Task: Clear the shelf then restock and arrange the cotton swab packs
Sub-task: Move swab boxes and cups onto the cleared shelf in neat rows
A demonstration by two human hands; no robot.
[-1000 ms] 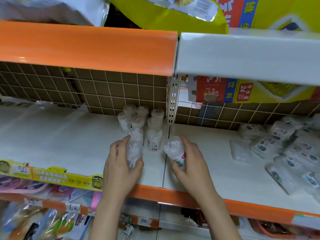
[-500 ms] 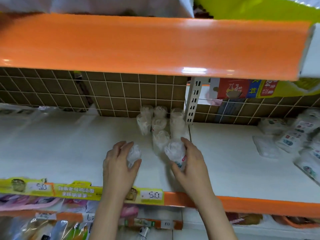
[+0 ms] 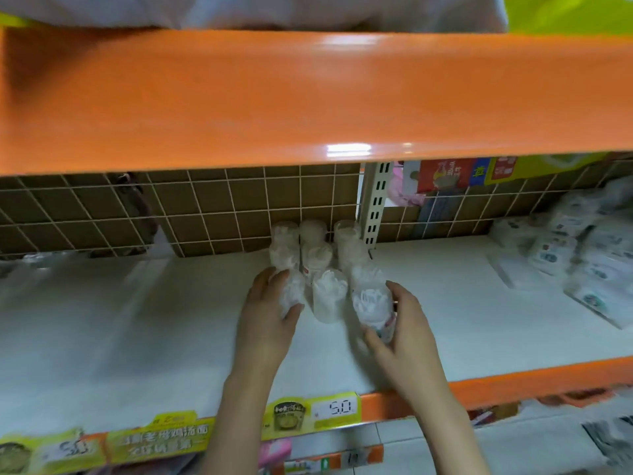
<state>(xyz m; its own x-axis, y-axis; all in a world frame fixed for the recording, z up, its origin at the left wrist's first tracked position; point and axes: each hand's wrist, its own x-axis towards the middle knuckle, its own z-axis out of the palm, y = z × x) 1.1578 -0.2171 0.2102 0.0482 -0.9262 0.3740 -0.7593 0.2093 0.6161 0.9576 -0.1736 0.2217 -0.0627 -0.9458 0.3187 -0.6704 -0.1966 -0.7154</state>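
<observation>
Several clear round cotton swab packs [image 3: 312,248] stand in rows on the white shelf [image 3: 137,323], next to the slotted upright. My left hand [image 3: 265,317] is wrapped around one pack [image 3: 294,292] at the front left of the group. My right hand [image 3: 400,334] grips another pack [image 3: 373,308] at the front right, tilted a little toward me. One free pack [image 3: 328,298] stands upright between the two held ones.
An orange shelf front [image 3: 308,97] hangs low overhead. A wire grid backs the shelf. Flat white wipe packs [image 3: 561,255] lie piled at the right. Yellow price labels [image 3: 308,411] line the front edge, and more goods fill the shelf below.
Both hands have carried their packs back and rightward to the group. The packs now sit against the front row. The camera has shifted left and closer.
</observation>
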